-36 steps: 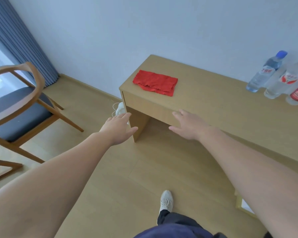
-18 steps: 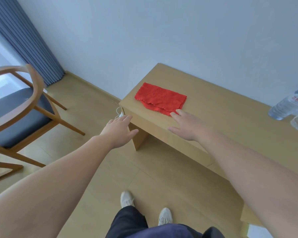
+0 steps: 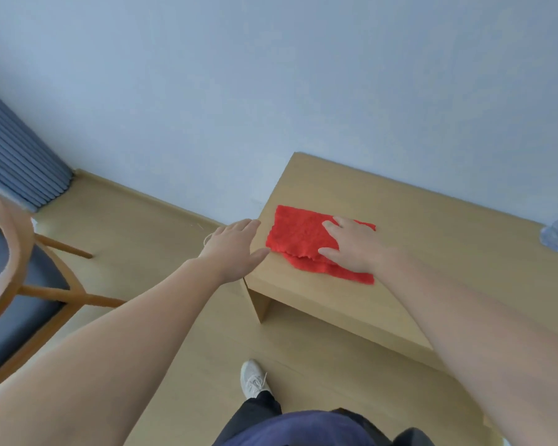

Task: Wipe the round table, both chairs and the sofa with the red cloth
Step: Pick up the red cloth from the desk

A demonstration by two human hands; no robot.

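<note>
I am laying my right hand (image 3: pixel 356 247) flat on the red cloth (image 3: pixel 298 241), fingers spread apart and pressing down, not curled around it. The palm is covering the right part of the cloth, with the fingertips pointing left across it. My left hand (image 3: pixel 234 249) is hanging open in the air just beside the left end of the wooden desk (image 3: pixel 432 252), fingers straight and a little apart, holding nothing. The cloth is lying folded near the left end of the desk top, close to the front edge. Its long side is running left to right, tilting down a bit toward the right, and a lower layer is sticking out along the front. A wooden chair (image 3: pixel 10 272) with a dark seat is standing well apart on the left
</note>
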